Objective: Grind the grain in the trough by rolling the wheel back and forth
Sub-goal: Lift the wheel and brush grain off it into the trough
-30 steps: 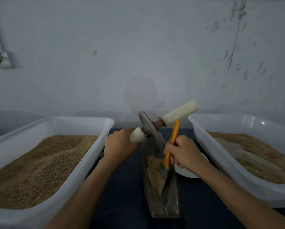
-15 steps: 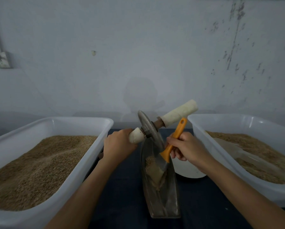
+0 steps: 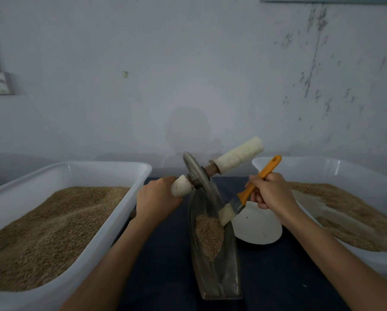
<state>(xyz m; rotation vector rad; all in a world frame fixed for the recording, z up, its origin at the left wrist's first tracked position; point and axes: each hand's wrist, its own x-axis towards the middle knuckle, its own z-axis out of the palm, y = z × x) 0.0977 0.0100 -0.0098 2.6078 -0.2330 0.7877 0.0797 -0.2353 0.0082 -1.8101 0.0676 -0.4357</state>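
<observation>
Left hand gripping; right hand pinching.

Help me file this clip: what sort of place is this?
Probably a small grain-processing workroom: two white tubs heaped with grain flank a metal trough and wheel on a dark table, against a scuffed bare wall.

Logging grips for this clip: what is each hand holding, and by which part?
Left hand grips the wheel by its left wrapped handle; right hand grips the brush by its orange handle.
</observation>
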